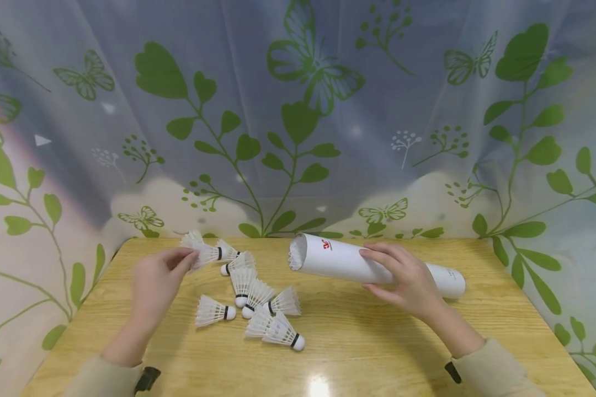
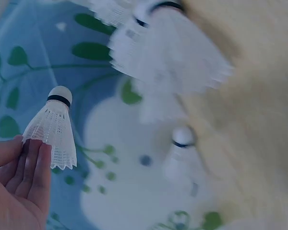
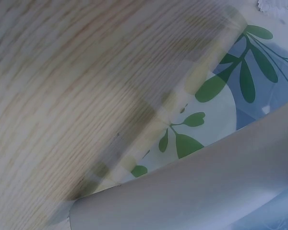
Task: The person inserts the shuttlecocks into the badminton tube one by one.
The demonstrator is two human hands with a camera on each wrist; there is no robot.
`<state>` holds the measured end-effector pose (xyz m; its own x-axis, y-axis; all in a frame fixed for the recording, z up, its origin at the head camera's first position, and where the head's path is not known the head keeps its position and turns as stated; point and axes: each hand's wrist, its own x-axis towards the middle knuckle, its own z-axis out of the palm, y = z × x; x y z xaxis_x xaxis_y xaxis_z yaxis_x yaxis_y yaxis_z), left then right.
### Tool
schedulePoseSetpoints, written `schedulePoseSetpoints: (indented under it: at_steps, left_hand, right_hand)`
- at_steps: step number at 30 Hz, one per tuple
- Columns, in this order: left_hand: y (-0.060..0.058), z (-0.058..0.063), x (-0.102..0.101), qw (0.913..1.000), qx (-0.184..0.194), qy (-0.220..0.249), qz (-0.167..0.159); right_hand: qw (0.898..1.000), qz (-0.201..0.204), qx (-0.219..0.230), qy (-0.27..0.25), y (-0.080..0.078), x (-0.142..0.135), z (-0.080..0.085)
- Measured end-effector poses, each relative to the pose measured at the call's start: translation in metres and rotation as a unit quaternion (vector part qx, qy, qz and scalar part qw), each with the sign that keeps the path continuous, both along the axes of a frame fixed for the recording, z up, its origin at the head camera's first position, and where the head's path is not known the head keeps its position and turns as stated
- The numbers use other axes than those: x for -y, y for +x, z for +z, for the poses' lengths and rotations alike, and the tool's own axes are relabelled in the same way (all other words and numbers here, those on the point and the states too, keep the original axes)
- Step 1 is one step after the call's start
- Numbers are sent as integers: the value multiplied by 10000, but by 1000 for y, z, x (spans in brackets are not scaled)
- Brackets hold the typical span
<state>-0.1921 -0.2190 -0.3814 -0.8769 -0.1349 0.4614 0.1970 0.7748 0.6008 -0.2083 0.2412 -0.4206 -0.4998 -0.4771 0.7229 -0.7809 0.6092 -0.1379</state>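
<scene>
My left hand (image 1: 158,284) pinches a white shuttlecock (image 1: 207,254) by the rim of its skirt, near the table's back left. In the left wrist view that shuttlecock (image 2: 55,127) has its black-banded cork pointing away from the fingers. My right hand (image 1: 404,278) grips a long white tube (image 1: 340,259) with a red mark, tilted so its mouth faces left. White skirt edges (image 1: 296,257) show inside the mouth; how many shuttlecocks are in there is hidden. Across the right wrist view runs the tube's plain side (image 3: 197,187), with only a sliver of hand at the edge.
Several loose shuttlecocks (image 1: 284,331) lie in a cluster between the hands, some overlapping. One shuttlecock (image 1: 213,312) lies apart on the left. The wooden table (image 1: 377,353) ends at a curtain (image 1: 258,138) printed with leaves and butterflies.
</scene>
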Motion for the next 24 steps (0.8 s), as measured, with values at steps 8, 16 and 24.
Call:
schedulePoseSetpoints:
  at_steps: [8, 16, 24]
  left_hand:
    - [-1, 22, -42, 9968, -330, 318, -654]
    - [0, 34, -75, 9894, -582, 559, -1210]
    - [7, 44, -94, 9793, -1144, 453, -1608]
  right_hand:
    - [10000, -11, 17, 35, -1, 1, -1]
    - [10000, 72, -28, 15, -2, 3, -1]
    - [9999, 72, -91, -25, -2, 5, 0]
